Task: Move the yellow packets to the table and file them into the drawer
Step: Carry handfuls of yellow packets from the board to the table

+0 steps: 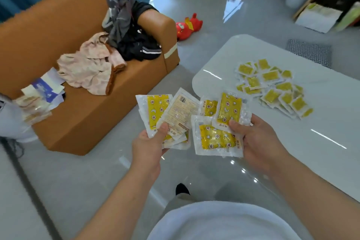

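My left hand grips a fanned bunch of yellow packets, one of them turned to its beige printed back. My right hand holds several more yellow packets, thumb on top. Both bunches hang over the floor just left of the white table. A heap of several yellow packets lies on the table top, further right and beyond my hands. No drawer is in view.
An orange sofa at the left carries clothes, papers and packets. A red plush toy lies on the glossy grey floor. A white bin and boxes stand at the far right. My foot shows below.
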Action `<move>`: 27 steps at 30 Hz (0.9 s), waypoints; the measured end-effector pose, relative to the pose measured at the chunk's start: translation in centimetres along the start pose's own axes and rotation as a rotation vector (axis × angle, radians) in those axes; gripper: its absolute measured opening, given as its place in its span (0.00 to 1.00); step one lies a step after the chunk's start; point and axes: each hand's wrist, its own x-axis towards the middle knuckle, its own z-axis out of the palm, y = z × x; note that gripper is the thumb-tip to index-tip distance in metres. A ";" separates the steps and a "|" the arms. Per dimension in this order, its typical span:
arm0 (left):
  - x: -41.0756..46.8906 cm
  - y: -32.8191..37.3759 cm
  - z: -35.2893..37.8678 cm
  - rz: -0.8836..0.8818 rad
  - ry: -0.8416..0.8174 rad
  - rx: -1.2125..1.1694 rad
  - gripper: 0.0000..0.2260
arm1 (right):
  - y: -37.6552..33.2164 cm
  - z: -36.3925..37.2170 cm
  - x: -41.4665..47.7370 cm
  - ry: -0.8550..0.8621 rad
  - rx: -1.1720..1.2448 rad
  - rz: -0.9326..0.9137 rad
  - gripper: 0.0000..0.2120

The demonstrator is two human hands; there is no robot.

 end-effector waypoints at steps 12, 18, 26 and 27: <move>15.4 1.9 21.8 -0.094 -0.255 0.259 0.11 | -7.6 -10.8 13.0 0.406 0.228 -0.082 0.16; 23.9 -1.0 36.5 -0.181 -0.218 0.394 0.04 | -12.3 -19.9 25.9 0.532 0.258 0.015 0.16; 36.4 -7.4 56.1 -0.255 -0.252 0.656 0.05 | -16.6 -33.8 43.7 0.782 0.368 0.105 0.23; 38.1 -8.4 58.0 -0.258 -0.256 0.692 0.06 | -17.0 -35.4 45.3 0.824 0.387 0.115 0.23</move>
